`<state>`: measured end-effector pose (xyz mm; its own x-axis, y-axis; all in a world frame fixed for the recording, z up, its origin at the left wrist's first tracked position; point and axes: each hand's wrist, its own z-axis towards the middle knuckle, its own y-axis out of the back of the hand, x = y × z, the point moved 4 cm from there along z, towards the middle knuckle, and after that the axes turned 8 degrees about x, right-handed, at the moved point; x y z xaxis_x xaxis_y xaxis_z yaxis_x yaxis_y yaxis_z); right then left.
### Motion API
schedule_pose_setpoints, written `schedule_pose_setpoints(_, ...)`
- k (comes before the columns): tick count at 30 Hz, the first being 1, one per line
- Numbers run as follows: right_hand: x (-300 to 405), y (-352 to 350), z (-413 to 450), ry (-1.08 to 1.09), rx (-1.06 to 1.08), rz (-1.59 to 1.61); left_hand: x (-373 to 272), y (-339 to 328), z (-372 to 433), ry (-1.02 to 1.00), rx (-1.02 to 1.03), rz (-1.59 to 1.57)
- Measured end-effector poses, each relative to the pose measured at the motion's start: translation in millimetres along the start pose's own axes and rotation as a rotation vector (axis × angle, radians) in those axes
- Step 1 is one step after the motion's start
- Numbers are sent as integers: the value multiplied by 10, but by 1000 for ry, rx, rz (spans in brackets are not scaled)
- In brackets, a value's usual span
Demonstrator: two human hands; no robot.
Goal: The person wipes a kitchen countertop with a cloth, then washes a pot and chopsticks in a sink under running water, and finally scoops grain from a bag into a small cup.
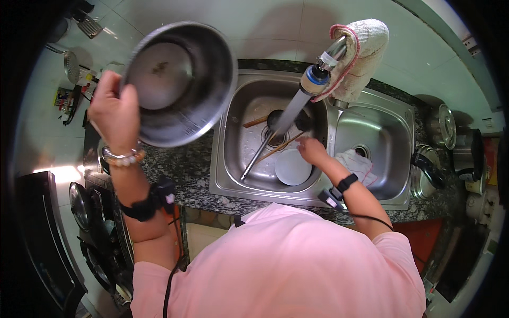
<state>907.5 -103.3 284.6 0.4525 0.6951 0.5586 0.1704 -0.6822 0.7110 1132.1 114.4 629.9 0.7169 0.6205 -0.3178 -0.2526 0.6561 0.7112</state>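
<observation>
My left hand (115,113) grips the rim of a stainless steel basin (163,75). The basin is tilted, its inside facing me, above the counter left of the sink; dark residue marks its bottom. Over the left sink bowl (244,99), my right hand (313,150) is close to the end of wooden chopsticks (278,150); whether its fingers hold one is unclear. Just below that hand sits a white dish (293,167). A metal utensil handle (254,162) and a dark utensil head (301,119) lie around the drain. Water streams from the faucet (314,81) onto them.
A towel (364,55) hangs over the faucet. The right sink bowl (391,159) contains a white cloth (356,167). Lidded pots (427,175) stand on the counter at right. A stove with pan lids (79,206) is at left; utensils (88,27) hang on the wall.
</observation>
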Motion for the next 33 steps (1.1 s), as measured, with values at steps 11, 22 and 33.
schedule_pose_setpoints(11,-46,155,532,-176,-116,-209,-257,-1421,-1067,167,472,-91)
schedule_pose_setpoints(22,-112,207,554,-242,-249,-253,-264,-2046,-1445,228,660,-103)
schedule_pose_setpoints(33,423,268,340,146,-232,-268,-82,-2281,-1335,166,802,-224)
